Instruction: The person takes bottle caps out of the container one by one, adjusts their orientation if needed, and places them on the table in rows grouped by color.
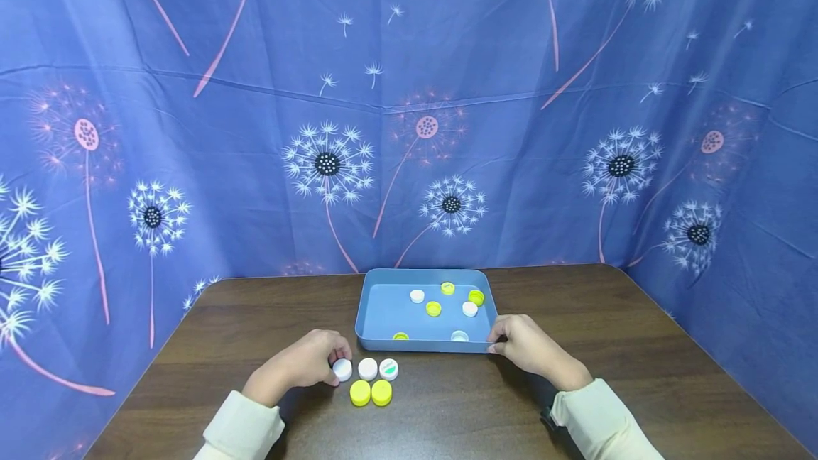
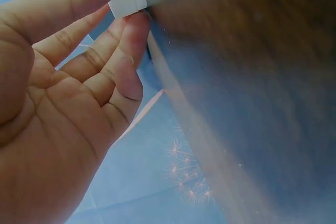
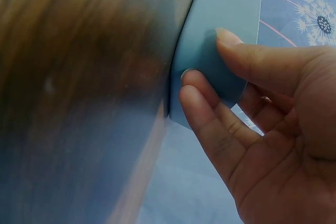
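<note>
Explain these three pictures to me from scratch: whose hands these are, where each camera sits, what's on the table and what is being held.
No machine here: a person works with two bare hands. The wide picture comes from a camera on the head, looking down at a brown table. The two close-ups come from cameras worn on each wrist.

On the table stands a blue tray holding several white and yellow bottle caps. In front of it lie five more caps, three white and two yellow.

The left hand pinches the leftmost white cap; its wrist view shows that grip on the cap's edge. The right hand holds the tray's near right corner.
</note>
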`<state>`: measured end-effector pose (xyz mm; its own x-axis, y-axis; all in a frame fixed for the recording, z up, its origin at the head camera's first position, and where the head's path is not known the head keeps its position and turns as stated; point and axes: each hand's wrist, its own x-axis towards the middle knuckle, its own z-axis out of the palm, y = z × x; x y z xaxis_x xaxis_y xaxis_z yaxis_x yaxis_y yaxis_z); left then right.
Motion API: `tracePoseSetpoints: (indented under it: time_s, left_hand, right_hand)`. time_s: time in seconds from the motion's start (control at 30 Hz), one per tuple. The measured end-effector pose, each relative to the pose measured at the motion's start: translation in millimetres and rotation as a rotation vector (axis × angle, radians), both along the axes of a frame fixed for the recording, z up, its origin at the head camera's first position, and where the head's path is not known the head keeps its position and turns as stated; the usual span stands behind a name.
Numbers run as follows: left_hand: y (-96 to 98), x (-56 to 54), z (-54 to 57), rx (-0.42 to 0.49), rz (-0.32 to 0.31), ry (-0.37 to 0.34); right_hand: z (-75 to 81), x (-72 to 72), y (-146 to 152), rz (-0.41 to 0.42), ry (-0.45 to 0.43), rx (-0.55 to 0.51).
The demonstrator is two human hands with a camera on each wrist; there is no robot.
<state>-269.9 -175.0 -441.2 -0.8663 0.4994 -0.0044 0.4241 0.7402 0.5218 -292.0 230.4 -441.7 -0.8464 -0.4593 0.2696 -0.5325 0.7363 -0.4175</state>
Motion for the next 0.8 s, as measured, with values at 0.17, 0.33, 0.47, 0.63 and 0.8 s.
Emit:
tracePoseSetpoints:
  time_s: [0.17,0.33,0.47,0.63,0.8]
  left_hand:
    - [0.1,-0.1,0.2,0.008,0.001,0.005]
    - [-2.1,-0.4,-0.4,0.014,-0.015,0.020]
    - [-4.5,-0.5,-0.3,0.026,-0.024,0.024]
    - [-6.4,1.1,3.6,0.040,-0.023,0.010]
    - [-12.4,0.3,10.2,0.036,-0.004,-0.001]
  right_hand:
    - [0.8,0.0,0,-0.007,-0.005,-0.002]
    - [-0.8,-0.3,0,-0.008,-0.017,-0.008]
    - [-1.0,-0.1,-1,-0.003,-0.009,-0.006]
    - [0.1,1.1,-1,-0.005,-0.006,-0.002]
    - [-0.2,1.0,-2,-0.012,-0.001,0.002]
